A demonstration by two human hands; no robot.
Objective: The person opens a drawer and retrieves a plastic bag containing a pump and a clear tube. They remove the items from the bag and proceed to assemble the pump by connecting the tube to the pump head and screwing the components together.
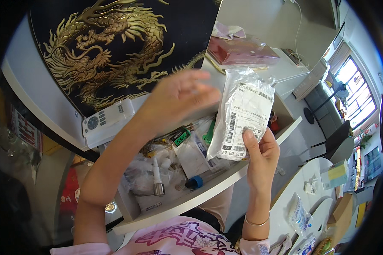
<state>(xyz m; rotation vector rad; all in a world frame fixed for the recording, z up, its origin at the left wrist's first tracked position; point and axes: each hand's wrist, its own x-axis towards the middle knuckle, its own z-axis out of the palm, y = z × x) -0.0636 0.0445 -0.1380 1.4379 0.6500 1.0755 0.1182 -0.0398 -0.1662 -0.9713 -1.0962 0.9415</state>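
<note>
My right hand (261, 151) grips a white plastic mailing pouch (244, 110) by its lower right corner, thumb on the printed label. The pouch is held up above an open white drawer (191, 199). To the left of the pouch, my left hand (185, 95) is in the air, blurred by motion, its fingers apart and nothing visible in them. Inside the drawer lie crumpled clear plastic bags (138, 176), a white tube with a silver end (157, 176), a blue cap (194, 182) and a small green-and-black item (181, 136). The pouch hides part of the drawer.
A black panel with a gold dragon relief (115, 46) stands behind the drawer. On the ledge lies a white remote control (106, 120). A red box (242, 51) sits at the back. To the right, a white table (281, 204) bears bags and boxes; a fan (327, 102) stands farther off.
</note>
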